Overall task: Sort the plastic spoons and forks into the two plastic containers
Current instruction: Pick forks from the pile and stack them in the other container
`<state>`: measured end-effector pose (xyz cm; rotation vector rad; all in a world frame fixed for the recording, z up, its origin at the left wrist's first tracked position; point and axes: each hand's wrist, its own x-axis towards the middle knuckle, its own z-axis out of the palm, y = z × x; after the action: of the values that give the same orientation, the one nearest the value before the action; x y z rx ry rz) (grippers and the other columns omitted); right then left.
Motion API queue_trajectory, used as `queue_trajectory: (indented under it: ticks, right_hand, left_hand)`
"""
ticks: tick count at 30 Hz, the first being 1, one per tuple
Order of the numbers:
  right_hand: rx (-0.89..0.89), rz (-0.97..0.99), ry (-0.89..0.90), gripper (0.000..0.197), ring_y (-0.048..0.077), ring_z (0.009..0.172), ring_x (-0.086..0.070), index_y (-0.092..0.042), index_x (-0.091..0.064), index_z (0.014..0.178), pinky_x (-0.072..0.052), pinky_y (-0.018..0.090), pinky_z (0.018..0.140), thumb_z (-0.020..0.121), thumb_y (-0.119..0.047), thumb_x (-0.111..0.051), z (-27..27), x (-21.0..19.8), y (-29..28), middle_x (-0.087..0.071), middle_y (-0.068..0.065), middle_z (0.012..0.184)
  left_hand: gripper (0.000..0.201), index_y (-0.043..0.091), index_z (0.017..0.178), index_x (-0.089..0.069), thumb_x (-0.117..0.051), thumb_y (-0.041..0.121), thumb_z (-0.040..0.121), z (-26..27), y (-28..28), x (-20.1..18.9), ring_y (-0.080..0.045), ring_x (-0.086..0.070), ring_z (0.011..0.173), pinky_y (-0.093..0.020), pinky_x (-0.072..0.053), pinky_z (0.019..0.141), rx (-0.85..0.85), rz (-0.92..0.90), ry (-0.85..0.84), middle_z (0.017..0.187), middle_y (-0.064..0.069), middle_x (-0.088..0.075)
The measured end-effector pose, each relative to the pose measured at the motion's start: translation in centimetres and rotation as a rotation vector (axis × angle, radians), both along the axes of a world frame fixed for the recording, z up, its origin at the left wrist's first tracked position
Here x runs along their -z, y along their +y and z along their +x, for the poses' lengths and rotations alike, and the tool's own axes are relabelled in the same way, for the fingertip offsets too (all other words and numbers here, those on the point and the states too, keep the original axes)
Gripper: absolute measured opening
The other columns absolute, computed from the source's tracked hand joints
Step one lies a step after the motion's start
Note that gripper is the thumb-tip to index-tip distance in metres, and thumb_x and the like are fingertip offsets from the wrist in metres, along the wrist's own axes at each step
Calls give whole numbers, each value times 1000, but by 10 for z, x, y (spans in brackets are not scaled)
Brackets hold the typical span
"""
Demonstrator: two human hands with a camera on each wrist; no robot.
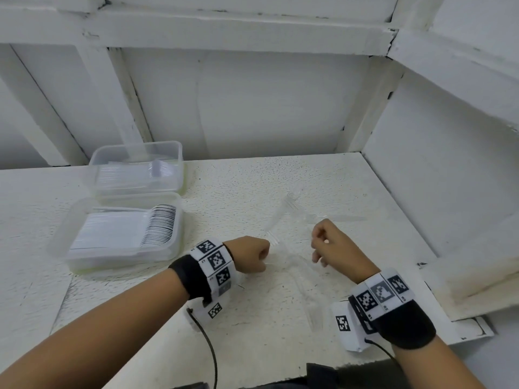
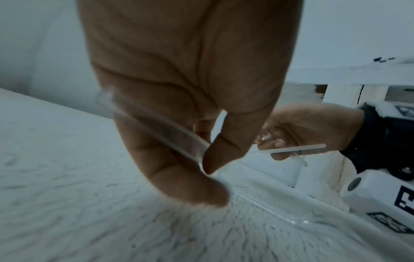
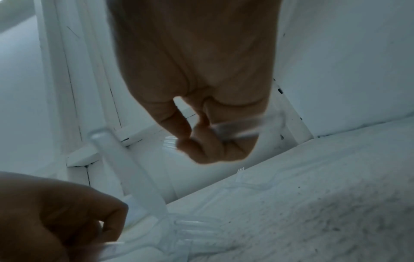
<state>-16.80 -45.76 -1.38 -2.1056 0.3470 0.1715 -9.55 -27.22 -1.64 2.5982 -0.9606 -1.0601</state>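
Note:
Two clear plastic containers stand at the left in the head view. The far container [image 1: 137, 167] and the near container [image 1: 84, 248] each hold a row of clear utensils. My left hand [image 1: 252, 256] pinches a clear fork [image 1: 280, 217] between thumb and fingers [image 2: 179, 177]; its handle [image 3: 125, 168] points up and away, and its tines show beside the hand. My right hand [image 1: 325, 242] is curled round another clear utensil [image 3: 237, 127], whose kind I cannot tell. A third clear utensil [image 1: 306, 290] lies on the table between my hands.
The rough white table [image 1: 252, 318] ends at white walls behind and to the right. Another clear fork [image 3: 240, 175] lies on the table beyond my right hand. A raised white ledge [image 1: 477, 276] borders the right side.

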Motion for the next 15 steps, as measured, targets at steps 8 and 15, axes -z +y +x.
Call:
queue_trajectory:
  ticks: [8,15]
  right_hand:
    - [-158,-443,129,38,15,93,-56,-16,-55,109,-42,26,77,87,-48,-57,11,4,20,-57,0,96]
    - [-328,-583,227,30,17,80,-55,-15,-52,69,-37,24,62,88,-37,-59,36,11,39,-58,1,82]
  left_hand:
    - [29,22,122,-50,-38,20,96,1,26,-3,-13,-50,87,-23,-36,79,-71,4,86,98,-2,-65]
    - [30,22,122,-52,-38,22,96,-8,30,-2,-17,-50,97,-26,-38,84,-82,2,51,99,1,-52]
